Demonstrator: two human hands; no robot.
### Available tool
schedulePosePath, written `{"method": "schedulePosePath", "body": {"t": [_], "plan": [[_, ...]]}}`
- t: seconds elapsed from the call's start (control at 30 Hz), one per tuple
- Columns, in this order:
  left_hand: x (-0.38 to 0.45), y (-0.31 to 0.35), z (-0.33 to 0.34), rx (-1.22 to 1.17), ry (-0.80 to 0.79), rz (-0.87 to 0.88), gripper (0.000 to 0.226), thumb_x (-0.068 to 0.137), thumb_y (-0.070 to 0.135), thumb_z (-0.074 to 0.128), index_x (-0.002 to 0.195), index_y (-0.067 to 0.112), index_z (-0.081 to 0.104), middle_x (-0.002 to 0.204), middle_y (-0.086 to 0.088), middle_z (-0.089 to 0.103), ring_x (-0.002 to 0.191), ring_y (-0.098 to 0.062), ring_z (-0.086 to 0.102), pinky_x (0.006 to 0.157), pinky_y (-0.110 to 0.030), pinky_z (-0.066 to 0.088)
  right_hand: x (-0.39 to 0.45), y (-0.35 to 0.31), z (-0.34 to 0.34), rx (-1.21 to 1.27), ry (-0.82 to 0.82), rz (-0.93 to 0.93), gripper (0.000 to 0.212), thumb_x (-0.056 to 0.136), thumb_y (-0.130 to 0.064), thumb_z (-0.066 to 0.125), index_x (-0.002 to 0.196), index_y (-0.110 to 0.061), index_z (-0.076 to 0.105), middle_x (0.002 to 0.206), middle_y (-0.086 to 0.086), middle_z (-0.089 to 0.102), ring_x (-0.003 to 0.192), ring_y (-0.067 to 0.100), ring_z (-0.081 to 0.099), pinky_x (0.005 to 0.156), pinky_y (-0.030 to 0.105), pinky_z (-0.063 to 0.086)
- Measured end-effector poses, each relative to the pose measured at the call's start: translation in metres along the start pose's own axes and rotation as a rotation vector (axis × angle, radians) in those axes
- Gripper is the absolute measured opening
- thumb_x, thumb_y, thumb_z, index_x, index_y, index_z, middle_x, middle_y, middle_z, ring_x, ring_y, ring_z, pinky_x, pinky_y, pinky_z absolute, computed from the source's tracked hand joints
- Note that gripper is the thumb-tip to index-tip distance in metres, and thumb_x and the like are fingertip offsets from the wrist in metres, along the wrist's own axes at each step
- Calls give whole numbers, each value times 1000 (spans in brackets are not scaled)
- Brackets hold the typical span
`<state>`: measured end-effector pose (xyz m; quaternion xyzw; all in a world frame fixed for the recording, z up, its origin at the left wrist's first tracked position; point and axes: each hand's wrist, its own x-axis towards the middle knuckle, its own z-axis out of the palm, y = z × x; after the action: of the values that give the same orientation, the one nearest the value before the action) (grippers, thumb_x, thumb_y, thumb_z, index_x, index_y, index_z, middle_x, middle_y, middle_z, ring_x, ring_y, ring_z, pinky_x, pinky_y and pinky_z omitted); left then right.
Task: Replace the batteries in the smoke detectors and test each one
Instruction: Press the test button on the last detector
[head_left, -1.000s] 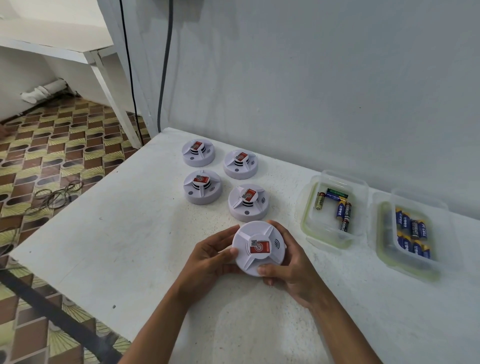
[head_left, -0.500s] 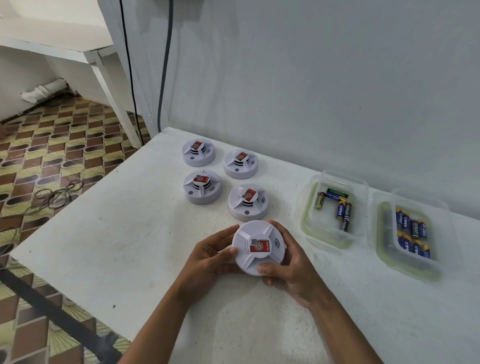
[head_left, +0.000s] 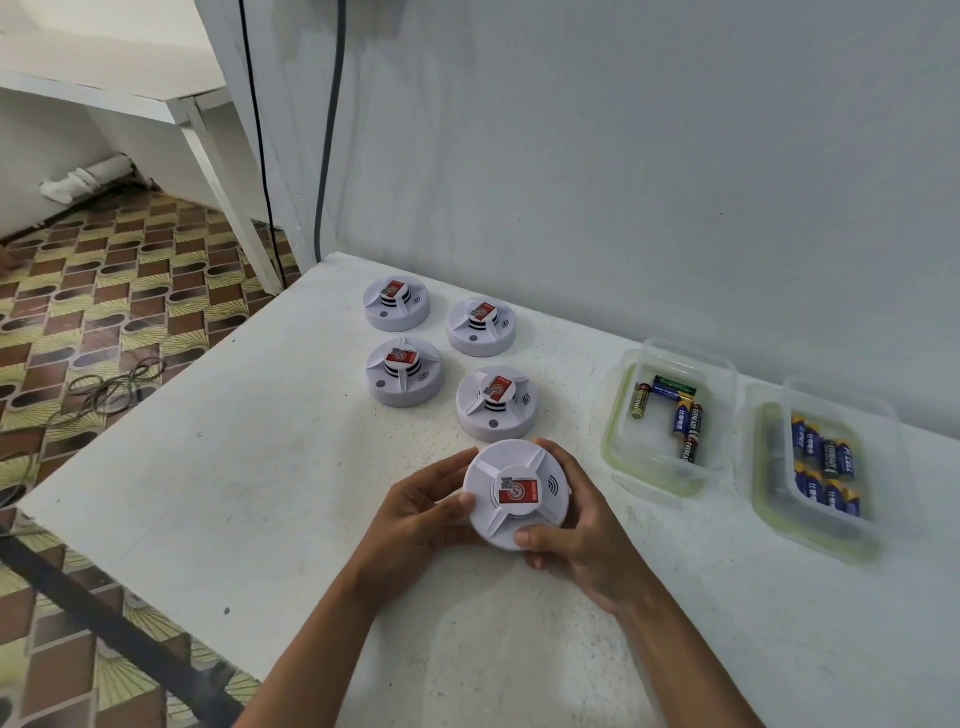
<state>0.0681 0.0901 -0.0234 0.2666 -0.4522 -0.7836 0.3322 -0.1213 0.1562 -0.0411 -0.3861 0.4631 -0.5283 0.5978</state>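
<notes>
A round white smoke detector (head_left: 511, 512) with a red label on its centre is held just above the white table (head_left: 234, 493). My left hand (head_left: 415, 514) grips its left edge and my right hand (head_left: 576, 535) grips its right and near edge. Several more detectors stand behind it in two rows, the nearest one (head_left: 496, 402) just beyond my fingers. A clear tub (head_left: 623, 410) to the right holds a few mixed batteries. Further right, a second clear tub (head_left: 769, 457) holds several blue batteries.
The table butts against a pale wall at the back. Its left edge drops to a patterned tile floor with loose cables (head_left: 111, 384). Two cables (head_left: 327, 130) hang down the wall near the table's far corner. A white bench leg (head_left: 228, 192) stands beyond.
Almost nothing has moved. Both hands keep holding the same detector at the same spot, and its tilt has shifted only slightly.
</notes>
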Motion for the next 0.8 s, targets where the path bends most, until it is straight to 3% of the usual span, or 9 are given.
{"method": "schedulePosePath", "body": {"t": [0.1, 0.23, 0.43, 0.63, 0.8], "plan": [[0, 1, 0, -4, -13, -11, 52, 76, 26, 79, 126, 19, 64, 129, -17, 61, 115, -38, 60, 83, -46, 56, 0, -1, -1, -10, -4, 1, 82, 67, 0, 75, 133, -37, 46, 120, 13, 55, 77, 23, 55, 53, 32, 49], [0, 2, 1, -2, -2, -18, 54, 75, 28, 80, 126, 20, 64, 129, -17, 62, 115, -39, 60, 84, -48, 56, 0, 0, 0, -23, 0, 1, 81, 67, 0, 76, 134, -36, 46, 121, 14, 55, 76, 23, 55, 53, 31, 49], [0, -2, -1, 15, 18, -2, 38, 88, 7, 60, 121, 23, 67, 126, -15, 64, 112, -38, 62, 81, -45, 57, -1, -1, 0, -17, -3, -9, 80, 67, 1, 75, 133, -35, 47, 118, 12, 57, 74, 23, 54, 53, 32, 48], [-1, 1, 0, 5, 4, -15, 51, 75, 28, 79, 124, 21, 65, 128, -16, 63, 113, -38, 61, 82, -46, 57, 0, 0, -1, -24, -2, -4, 81, 67, -1, 76, 134, -36, 46, 120, 12, 56, 77, 24, 54, 53, 32, 49], [-1, 2, 2, -1, 5, -17, 52, 73, 29, 81, 122, 23, 67, 126, -14, 64, 111, -37, 63, 80, -44, 58, 0, 0, -2, -17, -7, -6, 82, 67, -1, 76, 135, -34, 45, 120, 13, 56, 76, 24, 54, 53, 32, 48]]}}
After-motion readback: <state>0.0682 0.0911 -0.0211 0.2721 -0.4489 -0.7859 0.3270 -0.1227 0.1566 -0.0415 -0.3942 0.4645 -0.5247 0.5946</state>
